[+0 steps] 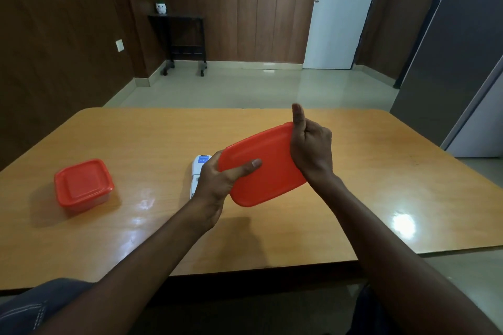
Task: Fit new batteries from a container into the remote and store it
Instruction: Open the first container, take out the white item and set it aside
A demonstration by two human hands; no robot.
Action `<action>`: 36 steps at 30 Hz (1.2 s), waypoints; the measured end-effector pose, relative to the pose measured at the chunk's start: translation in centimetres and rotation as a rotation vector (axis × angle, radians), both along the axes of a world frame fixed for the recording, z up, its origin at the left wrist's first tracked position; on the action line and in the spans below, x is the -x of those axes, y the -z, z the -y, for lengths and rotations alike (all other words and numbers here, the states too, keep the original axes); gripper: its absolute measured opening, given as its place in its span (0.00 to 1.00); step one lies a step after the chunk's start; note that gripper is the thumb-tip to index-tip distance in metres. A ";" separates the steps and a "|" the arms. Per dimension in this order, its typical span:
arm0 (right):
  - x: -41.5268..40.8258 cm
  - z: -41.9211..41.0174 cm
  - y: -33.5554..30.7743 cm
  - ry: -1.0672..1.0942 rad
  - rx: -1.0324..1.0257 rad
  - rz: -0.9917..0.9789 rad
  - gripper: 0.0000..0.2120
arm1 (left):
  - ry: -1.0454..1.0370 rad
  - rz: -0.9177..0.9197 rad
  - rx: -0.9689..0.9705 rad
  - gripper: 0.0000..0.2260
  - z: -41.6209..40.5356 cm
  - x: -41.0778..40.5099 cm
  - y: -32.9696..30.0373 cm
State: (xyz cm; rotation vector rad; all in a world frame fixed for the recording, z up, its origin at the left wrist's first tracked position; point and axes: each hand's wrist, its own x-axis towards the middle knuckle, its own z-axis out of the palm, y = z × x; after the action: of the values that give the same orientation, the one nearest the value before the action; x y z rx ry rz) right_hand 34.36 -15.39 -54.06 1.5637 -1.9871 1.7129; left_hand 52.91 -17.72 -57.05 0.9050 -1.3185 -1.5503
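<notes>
fingers: left hand (215, 185) curled round near-left edge of orange container (262, 164), thumb flat on its lid; right hand (311, 148) fingers wrapped behind far-right edge, thumb up | container held tilted above table (381, 171) | remote (198, 171) on table, partly hidden behind left hand | second orange container (83, 185) well apart, left, lid on

A room in a home, most likely a dining or kitchen area: a tall grey refrigerator (446, 43) stands at the right, dark wood panelling (231, 5) lines the walls, a white door (343, 13) with a lever handle is at the back, the floor (245, 86) is glossy pale tile, and a wooden worktop (152, 138) fills the foreground
</notes>
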 end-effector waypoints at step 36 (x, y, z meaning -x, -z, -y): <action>-1.3 -1.2 -1.0 -0.094 0.048 -0.070 0.27 | 0.045 0.058 0.134 0.33 -0.5 1.1 0.1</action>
State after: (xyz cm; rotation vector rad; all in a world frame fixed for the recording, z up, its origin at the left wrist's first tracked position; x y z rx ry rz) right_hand 35.62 -14.16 -53.10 1.7016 -1.8539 1.7004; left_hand 51.83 -17.25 -57.17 0.8470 -1.4749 -1.4599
